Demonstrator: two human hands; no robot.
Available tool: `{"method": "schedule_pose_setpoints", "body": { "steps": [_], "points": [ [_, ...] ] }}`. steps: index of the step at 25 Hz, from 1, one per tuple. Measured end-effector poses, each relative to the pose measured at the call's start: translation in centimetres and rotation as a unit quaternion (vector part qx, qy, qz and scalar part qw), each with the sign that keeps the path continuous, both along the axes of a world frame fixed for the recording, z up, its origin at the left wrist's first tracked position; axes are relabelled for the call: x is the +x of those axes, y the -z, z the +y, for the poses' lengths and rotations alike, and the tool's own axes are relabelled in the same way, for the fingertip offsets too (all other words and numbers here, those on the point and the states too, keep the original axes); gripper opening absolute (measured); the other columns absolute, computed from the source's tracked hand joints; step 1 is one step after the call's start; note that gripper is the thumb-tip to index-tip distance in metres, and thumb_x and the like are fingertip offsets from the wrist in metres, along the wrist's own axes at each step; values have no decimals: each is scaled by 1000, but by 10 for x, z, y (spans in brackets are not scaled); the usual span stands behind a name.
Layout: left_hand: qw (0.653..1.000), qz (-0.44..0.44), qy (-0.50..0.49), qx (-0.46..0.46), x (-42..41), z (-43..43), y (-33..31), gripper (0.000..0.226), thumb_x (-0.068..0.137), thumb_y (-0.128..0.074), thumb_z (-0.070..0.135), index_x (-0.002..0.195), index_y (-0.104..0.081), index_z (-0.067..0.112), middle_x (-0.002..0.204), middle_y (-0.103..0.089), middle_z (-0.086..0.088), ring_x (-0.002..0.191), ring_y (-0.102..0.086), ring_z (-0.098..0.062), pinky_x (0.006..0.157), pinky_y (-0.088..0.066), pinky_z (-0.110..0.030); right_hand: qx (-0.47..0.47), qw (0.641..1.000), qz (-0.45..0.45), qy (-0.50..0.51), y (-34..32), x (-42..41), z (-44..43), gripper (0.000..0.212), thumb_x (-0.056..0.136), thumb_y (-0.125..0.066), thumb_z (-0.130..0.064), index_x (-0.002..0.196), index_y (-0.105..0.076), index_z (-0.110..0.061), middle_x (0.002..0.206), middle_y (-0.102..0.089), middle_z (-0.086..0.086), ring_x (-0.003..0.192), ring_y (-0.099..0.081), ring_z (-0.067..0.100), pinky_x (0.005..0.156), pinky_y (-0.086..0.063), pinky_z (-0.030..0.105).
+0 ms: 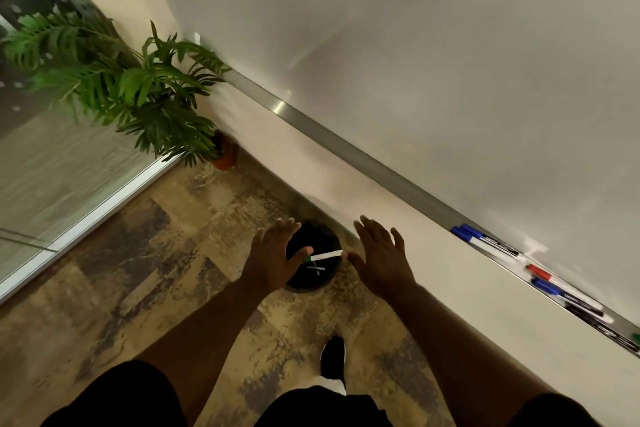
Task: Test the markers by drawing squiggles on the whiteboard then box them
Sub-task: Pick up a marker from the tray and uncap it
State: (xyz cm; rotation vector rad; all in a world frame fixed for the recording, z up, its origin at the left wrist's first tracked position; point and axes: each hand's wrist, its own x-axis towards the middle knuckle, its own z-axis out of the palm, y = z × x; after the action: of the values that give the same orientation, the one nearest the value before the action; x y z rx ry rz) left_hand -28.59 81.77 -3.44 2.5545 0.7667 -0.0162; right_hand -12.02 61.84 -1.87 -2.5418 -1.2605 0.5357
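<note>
Both my hands hover, fingers spread, over a black round bin [294, 282] on the floor. A white marker with a green cap [325, 256] lies level in the air between the thumb tips of my left hand [273, 256] and my right hand [379, 258]; no finger wraps around it. Two more markers [315, 269] lie crossed inside the bin. The whiteboard [415, 62] fills the upper right and shows no marks. Its tray [346, 142] carries blue markers [485, 242], a red marker [550, 277] and a black marker [588, 312] at the right end.
A potted palm [138, 90] in an orange pot [225, 154] stands in the corner by a glass wall [52, 184] on the left. My dark shoe [332, 357] rests on the mottled floor [173, 253] just behind the bin.
</note>
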Motion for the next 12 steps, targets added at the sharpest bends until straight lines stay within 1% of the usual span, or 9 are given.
{"method": "schedule_pose_setpoints", "body": {
  "steps": [2, 3, 4, 7, 12],
  "points": [
    [999, 29, 15, 0, 1, 5, 0, 88, 84, -21, 82, 154, -23, 29, 162, -14, 8, 151, -4, -12, 121, 0, -44, -27, 1000, -4, -7, 8, 4, 1, 85, 90, -4, -75, 160, -5, -26, 167, 3, -3, 153, 6, 13, 123, 6, 48],
    [999, 36, 21, 0, 2, 6, 1, 88, 84, -22, 81, 155, -19, 29, 163, -9, 10, 151, 0, -11, 122, 2, -45, -32, 999, -5, -7, 10, 6, 0, 91, 86, 3, -78, 160, -1, -26, 167, 8, -3, 153, 10, 13, 123, 8, 49],
    [999, 39, 27, 1, 4, 6, 1, 87, 85, -24, 80, 156, -16, 29, 163, -6, 10, 151, 3, -10, 122, 2, -46, -35, 999, -7, -5, 12, 8, -1, 93, 84, 6, -80, 159, 1, -26, 167, 11, -3, 152, 12, 13, 122, 9, 50],
    [997, 44, 56, -2, 15, 0, -2, 89, 86, -23, 80, 157, -12, 28, 164, -1, 8, 149, 10, -9, 121, 6, -46, -45, 999, -16, 9, 11, 11, -9, 88, 89, -2, -77, 159, 5, -25, 166, 14, -3, 152, 16, 14, 122, 9, 51],
    [993, 48, 103, 11, 36, -23, -12, 88, 87, -23, 79, 157, -8, 29, 164, 2, 7, 148, 15, -8, 119, 11, -43, -49, 998, -22, 36, 2, 11, -39, 82, 94, -14, -72, 159, 6, -25, 165, 16, -3, 151, 17, 15, 122, 11, 50]
  ]
}}
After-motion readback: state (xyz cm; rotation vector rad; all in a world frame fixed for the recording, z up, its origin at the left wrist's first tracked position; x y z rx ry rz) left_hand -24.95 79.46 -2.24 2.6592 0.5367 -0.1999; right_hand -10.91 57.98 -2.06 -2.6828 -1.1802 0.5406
